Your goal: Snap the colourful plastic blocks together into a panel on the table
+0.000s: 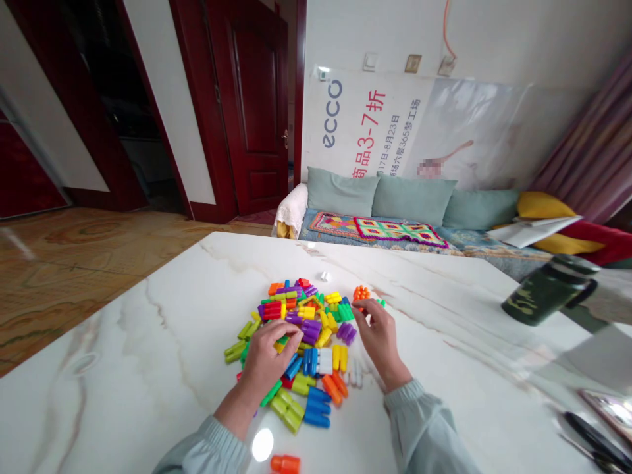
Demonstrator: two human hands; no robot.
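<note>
A pile of colourful plastic building blocks, many shaped like joined tubes, lies on the white marble-patterned table. My left hand is over the pile's left side, its thumb and fingers pinched beside a purple block. Whatever is between those fingertips is hidden. At the pile's right edge, my right hand has its fingers curled together close to the green block. I cannot make out what it grips. An orange knobbly cluster sits just beyond it, and purple pieces lie to its left.
One orange block lies apart at the near edge. A small white piece is behind the pile. At the right are a dark green mug, a phone and a black-handled item. A sofa with cushions stands beyond the table.
</note>
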